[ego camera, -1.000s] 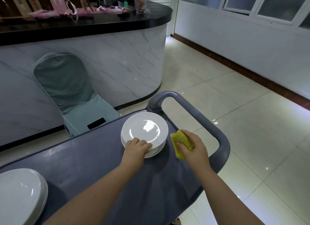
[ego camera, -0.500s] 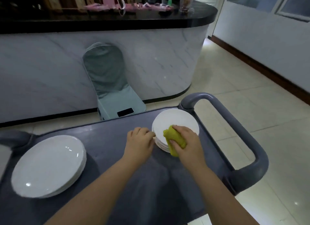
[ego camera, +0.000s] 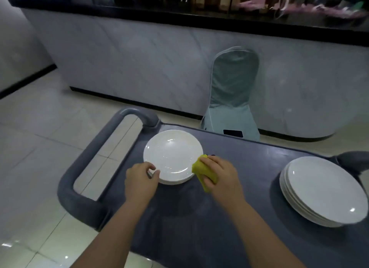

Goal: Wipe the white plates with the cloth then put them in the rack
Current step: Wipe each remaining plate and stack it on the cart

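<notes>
On plate [ego camera: 171, 153] rim, left hand [ego camera: 139, 181] pinch; cloth [ego camera: 197, 166] within right hand [ego camera: 222, 175].

The left hand [ego camera: 141, 180] pinches the near rim of a stack of white plates [ego camera: 171, 153] on a grey cart [ego camera: 229, 217]. The right hand [ego camera: 221, 177] grips a yellow cloth [ego camera: 200, 168] at that stack's right edge. A second stack [ego camera: 323, 189] sits well apart to the right.

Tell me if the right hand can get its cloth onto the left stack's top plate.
Probably yes: the right hand holds the cloth at the top plate's edge, its face is bare, and the left hand grips only the near rim.
</notes>
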Demonstrator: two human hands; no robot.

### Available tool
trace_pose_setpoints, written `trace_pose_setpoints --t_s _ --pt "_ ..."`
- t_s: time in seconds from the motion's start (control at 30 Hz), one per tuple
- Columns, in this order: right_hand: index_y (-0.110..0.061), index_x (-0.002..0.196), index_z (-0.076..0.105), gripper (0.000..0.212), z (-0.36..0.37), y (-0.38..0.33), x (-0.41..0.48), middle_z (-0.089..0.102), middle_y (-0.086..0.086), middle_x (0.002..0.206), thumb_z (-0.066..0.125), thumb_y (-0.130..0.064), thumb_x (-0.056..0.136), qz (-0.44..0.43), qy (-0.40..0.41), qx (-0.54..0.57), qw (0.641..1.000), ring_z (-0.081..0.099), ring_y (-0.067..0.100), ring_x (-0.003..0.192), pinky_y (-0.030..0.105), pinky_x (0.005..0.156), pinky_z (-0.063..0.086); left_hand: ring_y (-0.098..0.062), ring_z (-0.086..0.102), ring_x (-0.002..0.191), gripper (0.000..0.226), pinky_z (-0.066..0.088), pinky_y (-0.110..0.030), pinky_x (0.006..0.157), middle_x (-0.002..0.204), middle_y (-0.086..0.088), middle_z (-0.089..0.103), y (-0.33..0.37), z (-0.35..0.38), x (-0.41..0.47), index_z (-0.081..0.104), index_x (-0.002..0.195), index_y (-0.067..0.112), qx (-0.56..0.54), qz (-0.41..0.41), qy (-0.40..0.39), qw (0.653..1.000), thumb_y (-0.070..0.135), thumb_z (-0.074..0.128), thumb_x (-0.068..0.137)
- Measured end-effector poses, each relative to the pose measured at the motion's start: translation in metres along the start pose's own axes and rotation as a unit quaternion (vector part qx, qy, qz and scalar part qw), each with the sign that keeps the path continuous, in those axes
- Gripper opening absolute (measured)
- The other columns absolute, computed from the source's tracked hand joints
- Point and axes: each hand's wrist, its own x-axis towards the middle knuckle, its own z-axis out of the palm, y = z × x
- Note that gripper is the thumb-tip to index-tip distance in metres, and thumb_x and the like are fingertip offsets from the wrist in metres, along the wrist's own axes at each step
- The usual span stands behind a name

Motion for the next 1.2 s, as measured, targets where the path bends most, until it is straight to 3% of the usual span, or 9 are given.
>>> trace_pose_setpoints --t_s 0.2,0.33,0.47,0.6,0.7,0.87,1.03,1.1,1.2 --pt "-0.019 0.126 0.065 0.046 0.025 -0.001 0.013 0.061 0.001 0.128 0.075 -0.014 0.081 0.06 -0.049 0.036 0.996 0.056 0.028 0.11 0.048 0.097 0.044 -0.014 0.05 0.057 0.04 0.039 -0.026 0.051 0.054 0.009 0.052 -0.021 0.01 0.015 0.046 0.057 0.019 -0.117 -0.144 -0.061 0.981 0.04 0.07 0.08" --pt "-0.024 0.129 0.062 0.047 0.033 -0.004 0.012 0.058 -0.005 0.13 0.073 -0.017 0.084 0.089 -0.052 0.042 0.994 0.052 0.022 0.114 0.045 0.1 0.042 -0.01 0.041 0.043 0.047 0.03 -0.022 0.043 0.039 0.01 0.042 -0.019 0.019 0.031 0.041 0.049 0.017 -0.153 -0.188 -0.089 0.966 0.034 0.073 0.079" --pt "-0.027 0.129 0.061 0.048 0.035 -0.002 0.012 0.057 -0.009 0.129 0.073 -0.016 0.084 0.108 -0.053 0.057 0.991 0.052 0.02 0.115 0.046 0.101 0.041 -0.009 0.052 0.042 0.026 0.039 -0.019 0.042 0.052 0.0 0.061 -0.029 0.015 0.037 0.056 0.062 0.011 -0.312 -0.276 -0.118 0.901 0.018 0.072 0.081" --pt "-0.029 0.127 0.061 0.049 0.031 0.003 0.013 0.058 -0.013 0.127 0.074 -0.014 0.083 0.124 -0.031 0.075 0.989 0.053 0.016 0.114 0.046 0.1 0.042 -0.025 0.066 0.08 0.008 0.057 -0.035 0.064 0.091 -0.01 0.07 -0.044 -0.007 0.04 0.063 0.087 0.009 -0.414 -0.285 -0.092 0.86 0.016 0.063 0.088" --pt "-0.028 0.128 0.061 0.049 0.029 0.004 0.015 0.058 -0.01 0.127 0.073 -0.014 0.083 0.136 -0.018 0.098 0.986 0.053 0.018 0.117 0.046 0.101 0.043 -0.026 0.067 0.076 0.006 0.059 -0.037 0.059 0.088 -0.012 0.07 -0.038 -0.032 0.048 0.058 0.089 0.009 -0.469 -0.294 -0.083 0.829 0.015 0.06 0.091" --pt "-0.025 0.128 0.061 0.047 0.022 -0.004 0.025 0.06 -0.007 0.125 0.073 -0.013 0.084 0.126 -0.013 0.12 0.985 0.054 0.021 0.116 0.046 0.1 0.043 -0.019 0.068 0.058 0.011 0.055 -0.032 0.048 0.08 -0.009 0.066 0.011 -0.079 0.08 0.056 0.084 0.01 -0.408 -0.199 -0.129 0.881 0.015 0.064 0.089" --pt "-0.025 0.13 0.06 0.048 0.016 -0.017 0.034 0.059 -0.007 0.128 0.072 -0.013 0.085 0.115 -0.004 0.12 0.986 0.052 0.02 0.118 0.045 0.102 0.041 -0.026 0.07 0.077 0.018 0.055 -0.028 0.048 0.092 -0.014 0.069 0.062 -0.101 0.106 0.054 0.079 0.01 -0.261 -0.104 -0.148 0.948 0.017 0.069 0.086" --pt "-0.023 0.129 0.06 0.049 0.014 -0.019 0.034 0.059 -0.006 0.128 0.072 -0.01 0.084 0.104 0.0 0.118 0.988 0.053 0.02 0.117 0.046 0.102 0.041 -0.028 0.069 0.077 0.019 0.055 -0.029 0.048 0.093 -0.011 0.065 0.068 -0.102 0.11 0.053 0.089 0.016 -0.252 -0.093 -0.142 0.953 0.014 0.071 0.083" --pt "-0.026 0.127 0.061 0.047 0.008 -0.02 0.03 0.061 -0.01 0.124 0.072 -0.009 0.084 0.104 0.022 0.139 0.985 0.053 0.014 0.117 0.04 0.102 0.042 -0.029 0.068 0.077 0.053 0.056 -0.033 0.05 0.104 -0.011 0.06 0.052 -0.108 0.107 0.042 0.122 0.03 -0.346 -0.122 -0.149 0.918 0.007 0.07 0.083"
